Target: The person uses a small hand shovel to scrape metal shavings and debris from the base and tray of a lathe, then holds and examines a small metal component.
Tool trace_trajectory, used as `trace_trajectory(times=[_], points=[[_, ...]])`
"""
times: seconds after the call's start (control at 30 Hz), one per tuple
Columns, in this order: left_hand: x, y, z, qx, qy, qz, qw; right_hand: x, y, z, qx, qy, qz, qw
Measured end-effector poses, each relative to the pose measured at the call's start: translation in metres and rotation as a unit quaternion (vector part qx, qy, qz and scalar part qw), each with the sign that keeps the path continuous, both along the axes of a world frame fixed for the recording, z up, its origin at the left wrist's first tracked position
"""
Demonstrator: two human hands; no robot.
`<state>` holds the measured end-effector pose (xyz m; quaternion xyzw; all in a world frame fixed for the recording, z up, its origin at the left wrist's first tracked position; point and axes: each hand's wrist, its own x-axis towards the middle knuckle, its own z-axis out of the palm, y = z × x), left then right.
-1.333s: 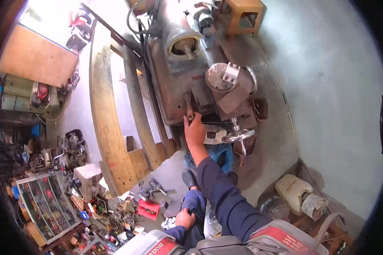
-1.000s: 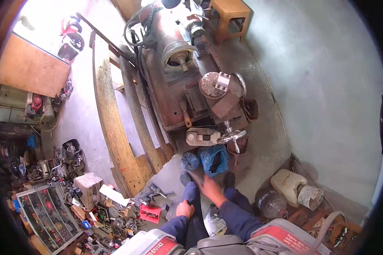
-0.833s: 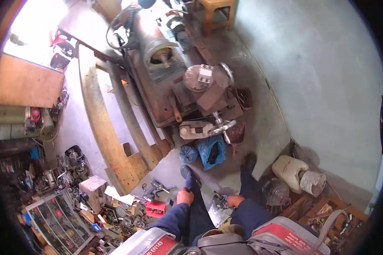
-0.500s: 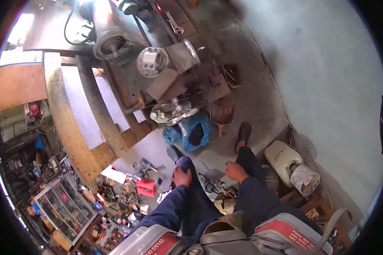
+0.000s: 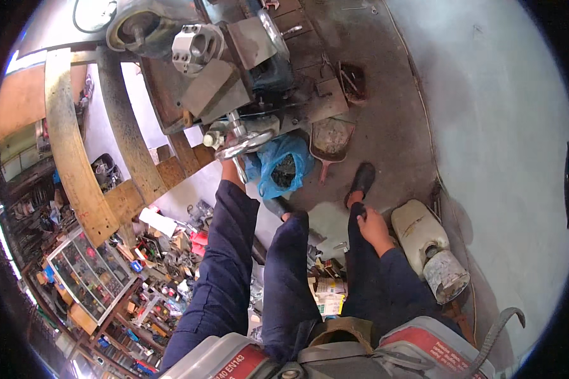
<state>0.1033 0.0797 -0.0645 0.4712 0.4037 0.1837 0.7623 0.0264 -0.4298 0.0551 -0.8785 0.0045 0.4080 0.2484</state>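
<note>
My left arm reaches forward to the shiny metal handwheel on the front of a machine. My left hand is at the wheel's lower edge, beside its crank handle; the wheel hides most of the fingers. Bent over my right knee, my right hand lies on the dark trousers with its fingers stretched out and nothing in it. Above the handwheel sit a grey block and a silver metal part with a round bore. Below the machine stands a blue plastic bag with dark contents.
A dustpan and a dark tray lie on the floor right of the machine. A yellowish jerrycan and a stained bucket stand by the right wall. Wooden beams, a glass-topped case and clutter fill the left.
My left hand has moved from near my left knee up to the handwheel. My right hand has come down onto my right knee. The view has shifted, and the machine sits higher in it.
</note>
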Motion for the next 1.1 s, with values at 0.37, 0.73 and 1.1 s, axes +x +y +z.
trace_trajectory(times=[0.37,0.73,1.1], points=[[-0.034,0.0,0.062,0.52,0.249,-0.064,0.815,0.032,0.127,-0.009,0.131,-0.032,-0.093,0.986],[-0.021,0.016,0.061,0.683,0.213,-0.093,0.692,0.171,0.275,-0.08,0.198,-0.289,0.176,0.92],[-0.012,0.042,0.084,0.742,0.008,-0.246,0.624,0.221,0.316,-0.134,0.561,0.172,-0.025,0.809]])
